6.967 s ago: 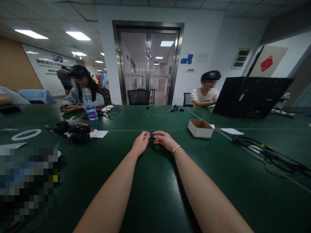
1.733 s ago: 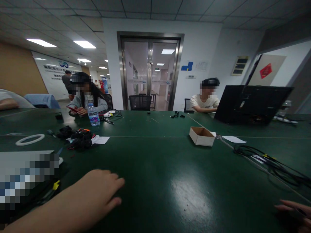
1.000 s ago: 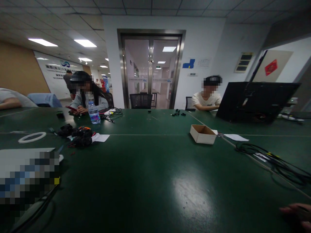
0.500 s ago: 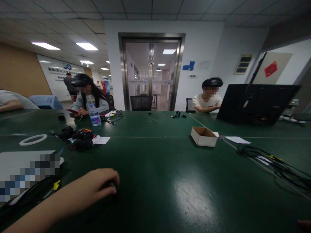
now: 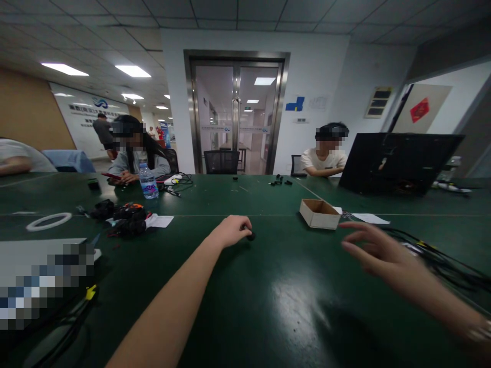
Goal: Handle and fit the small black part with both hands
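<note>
My left hand (image 5: 231,231) reaches far out over the middle of the green table (image 5: 238,296), its fingers closed around a small dark object (image 5: 250,235). Only one end of that object shows, so its kind is unclear. On the right, my right hand (image 5: 370,249) is held above the tabletop with fingers apart and nothing in them. Just beyond its fingertips, to the left, stands an open shallow cardboard box (image 5: 321,221) with pale outer walls and a brown inside.
Black cables (image 5: 433,255) lie at right, near a black monitor (image 5: 399,163). At left are a white ring (image 5: 49,221), black gear (image 5: 130,220), a water bottle (image 5: 148,182) and a laptop-like slab (image 5: 42,250). Two people sit across the table; another's arm shows far left.
My left hand has moved forward and right with the small dark object. My right hand has come in from the lower right edge towards the box. The view has shifted slightly.
</note>
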`<state>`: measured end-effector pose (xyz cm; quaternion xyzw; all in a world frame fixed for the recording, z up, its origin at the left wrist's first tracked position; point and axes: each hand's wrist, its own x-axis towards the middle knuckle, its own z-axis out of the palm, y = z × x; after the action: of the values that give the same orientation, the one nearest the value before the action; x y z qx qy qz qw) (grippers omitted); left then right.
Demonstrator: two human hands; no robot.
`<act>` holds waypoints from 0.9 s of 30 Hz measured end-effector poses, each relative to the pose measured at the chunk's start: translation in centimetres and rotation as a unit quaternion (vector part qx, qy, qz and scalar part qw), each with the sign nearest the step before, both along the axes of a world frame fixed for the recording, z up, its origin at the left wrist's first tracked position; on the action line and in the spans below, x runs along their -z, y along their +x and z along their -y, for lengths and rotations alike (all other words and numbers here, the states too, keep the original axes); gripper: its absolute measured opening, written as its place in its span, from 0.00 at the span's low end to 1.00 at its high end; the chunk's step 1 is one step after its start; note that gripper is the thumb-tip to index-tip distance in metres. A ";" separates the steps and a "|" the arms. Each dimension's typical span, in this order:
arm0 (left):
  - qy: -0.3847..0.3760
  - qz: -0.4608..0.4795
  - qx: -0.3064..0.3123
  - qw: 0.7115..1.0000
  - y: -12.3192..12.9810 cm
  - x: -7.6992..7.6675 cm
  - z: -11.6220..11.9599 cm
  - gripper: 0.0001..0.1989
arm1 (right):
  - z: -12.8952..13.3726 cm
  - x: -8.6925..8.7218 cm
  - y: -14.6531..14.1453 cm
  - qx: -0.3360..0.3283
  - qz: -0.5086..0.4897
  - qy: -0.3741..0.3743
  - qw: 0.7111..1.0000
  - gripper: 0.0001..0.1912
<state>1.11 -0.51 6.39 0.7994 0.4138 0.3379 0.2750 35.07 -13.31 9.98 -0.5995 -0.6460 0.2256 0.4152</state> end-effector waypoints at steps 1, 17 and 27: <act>-0.026 0.058 -0.017 0.998 0.4 0.9 -0.6 0.07 | -2.2 0.7 -3.1 -0.044 -0.037 -0.071 0.996 0.21; -0.069 0.254 -0.132 0.956 0.5 7.2 -2.9 0.18 | -15.5 9.4 -21.0 -0.177 -0.390 -0.149 0.891 0.16; -0.081 0.253 -0.225 0.937 -0.5 7.1 -2.8 0.18 | -16.0 9.2 -19.1 -0.064 -0.529 -0.096 0.841 0.11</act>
<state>0.64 2.30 -0.74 0.5483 0.5254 0.5477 0.3514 15.92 2.73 0.78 -0.3826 -0.3404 0.5953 0.6191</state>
